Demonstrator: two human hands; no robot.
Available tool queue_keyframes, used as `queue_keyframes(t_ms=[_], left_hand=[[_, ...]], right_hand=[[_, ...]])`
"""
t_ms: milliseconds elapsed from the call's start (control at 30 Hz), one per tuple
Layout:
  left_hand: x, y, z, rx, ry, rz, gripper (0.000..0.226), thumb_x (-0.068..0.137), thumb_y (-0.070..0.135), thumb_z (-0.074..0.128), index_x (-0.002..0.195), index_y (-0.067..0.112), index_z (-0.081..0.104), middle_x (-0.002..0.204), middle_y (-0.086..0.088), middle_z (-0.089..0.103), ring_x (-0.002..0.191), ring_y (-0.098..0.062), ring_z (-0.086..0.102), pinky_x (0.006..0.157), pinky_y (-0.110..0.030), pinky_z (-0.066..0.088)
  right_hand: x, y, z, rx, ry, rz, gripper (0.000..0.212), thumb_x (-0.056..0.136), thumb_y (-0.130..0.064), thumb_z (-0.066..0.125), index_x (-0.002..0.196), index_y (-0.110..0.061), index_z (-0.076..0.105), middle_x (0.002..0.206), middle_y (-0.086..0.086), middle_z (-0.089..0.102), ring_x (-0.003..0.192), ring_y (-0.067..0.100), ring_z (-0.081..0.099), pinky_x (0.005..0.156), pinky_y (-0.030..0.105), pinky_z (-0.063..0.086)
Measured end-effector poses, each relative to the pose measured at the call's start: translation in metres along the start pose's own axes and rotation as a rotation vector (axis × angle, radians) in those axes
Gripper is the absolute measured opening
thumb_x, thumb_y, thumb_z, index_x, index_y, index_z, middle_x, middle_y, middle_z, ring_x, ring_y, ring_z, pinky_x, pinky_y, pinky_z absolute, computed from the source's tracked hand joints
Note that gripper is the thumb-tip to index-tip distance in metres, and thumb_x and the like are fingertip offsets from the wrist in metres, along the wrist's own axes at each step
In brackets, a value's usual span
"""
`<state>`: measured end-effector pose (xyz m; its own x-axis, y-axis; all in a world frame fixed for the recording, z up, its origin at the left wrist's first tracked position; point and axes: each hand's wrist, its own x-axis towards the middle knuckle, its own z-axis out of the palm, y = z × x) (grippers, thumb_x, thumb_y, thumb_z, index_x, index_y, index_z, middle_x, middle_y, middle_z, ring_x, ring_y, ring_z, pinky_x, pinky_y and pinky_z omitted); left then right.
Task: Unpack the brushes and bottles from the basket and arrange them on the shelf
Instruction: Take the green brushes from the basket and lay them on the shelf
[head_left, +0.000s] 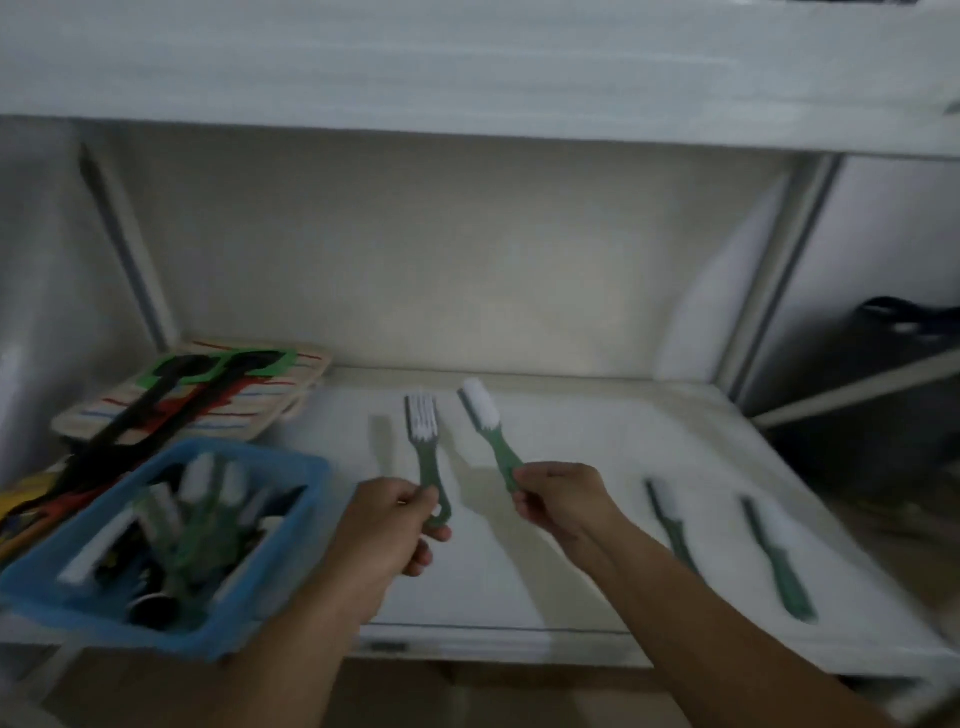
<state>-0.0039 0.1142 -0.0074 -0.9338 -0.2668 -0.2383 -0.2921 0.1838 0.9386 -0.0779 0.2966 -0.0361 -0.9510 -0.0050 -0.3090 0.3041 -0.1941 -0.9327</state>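
- No brand, label or writing can be read anywhere; the whole view is blurred.
- The left hand has its grip pinched on the looped end of a green-handled brush; the white bristles point away toward the back of the shelf; the brush is held above the shelf surface, its shadow lying just to the left.
- The right hand has its grip pressed together round the handle end of a second green brush; its white bristle head tilts up and to the left; the two held brushes are close, side by side, not touching.
- Two more green brushes lie flat on the shelf to the right: one brush just beyond the right forearm, partly hidden by it; another brush further right, apart from the first.
- A blue basket stands at the front left of the shelf, beside the left forearm; inside are more white-bristled green brushes and dark items too blurred to tell.
- Behind the basket lies a striped flat item with black, red and green shapes on top; what they are cannot be told.
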Motion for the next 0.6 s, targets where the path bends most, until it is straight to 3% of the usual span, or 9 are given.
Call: queue_keyframes(t_ms=[133,267,433,533,600], left_hand=[[0.005,-0.009,0.104,0.012,-0.174,-0.075,0.024,0.099,0.020,0.050,0.090,0.003,0.065,0.064,-0.009,0.068,0.044,-0.015,0.049,0.042,-0.025,0.041],[0.011,-0.015,0.184,0.104,-0.196,-0.085,0.026,0.099,0.020,0.048,0.089,0.003,0.064,0.067,-0.010,0.066,0.048,-0.018,0.053,0.046,-0.025,0.042],[0.024,-0.011,0.238,0.197,-0.143,-0.061,0.024,0.098,0.021,0.049,0.085,0.005,0.063,0.072,-0.013,0.069,0.050,-0.021,0.059,0.047,-0.027,0.048],[0.029,-0.006,0.249,0.241,-0.127,-0.065,0.031,0.097,0.032,0.044,0.099,0.006,0.061,0.089,-0.016,0.069,0.067,-0.029,0.069,0.068,-0.044,0.063],[0.025,-0.006,0.244,0.313,-0.148,-0.029,0.034,0.095,0.037,0.040,0.114,0.013,0.054,0.104,-0.015,0.064,0.083,-0.032,0.069,0.077,-0.048,0.062]], right_hand=[[-0.021,-0.019,-0.127,0.122,0.297,0.010,0.005,0.090,0.011,0.061,0.089,0.014,0.065,0.080,0.024,0.064,0.062,0.025,0.061,0.054,0.027,0.059],[-0.032,-0.019,-0.222,0.043,0.517,0.073,0.005,0.088,0.008,0.065,0.090,0.013,0.067,0.078,0.024,0.068,0.064,0.029,0.066,0.060,0.031,0.059],[-0.024,-0.010,-0.248,-0.139,0.555,0.125,0.007,0.083,0.004,0.072,0.078,0.005,0.066,0.080,0.023,0.068,0.071,0.035,0.066,0.076,0.044,0.059],[-0.023,-0.006,-0.245,-0.385,0.543,0.090,0.015,0.080,-0.002,0.078,0.071,-0.010,0.068,0.080,0.012,0.068,0.082,0.031,0.066,0.077,0.038,0.057],[-0.033,-0.002,-0.241,-0.491,0.529,0.048,0.005,0.082,-0.005,0.075,0.083,-0.010,0.074,0.080,0.008,0.070,0.078,0.024,0.065,0.070,0.032,0.054]])
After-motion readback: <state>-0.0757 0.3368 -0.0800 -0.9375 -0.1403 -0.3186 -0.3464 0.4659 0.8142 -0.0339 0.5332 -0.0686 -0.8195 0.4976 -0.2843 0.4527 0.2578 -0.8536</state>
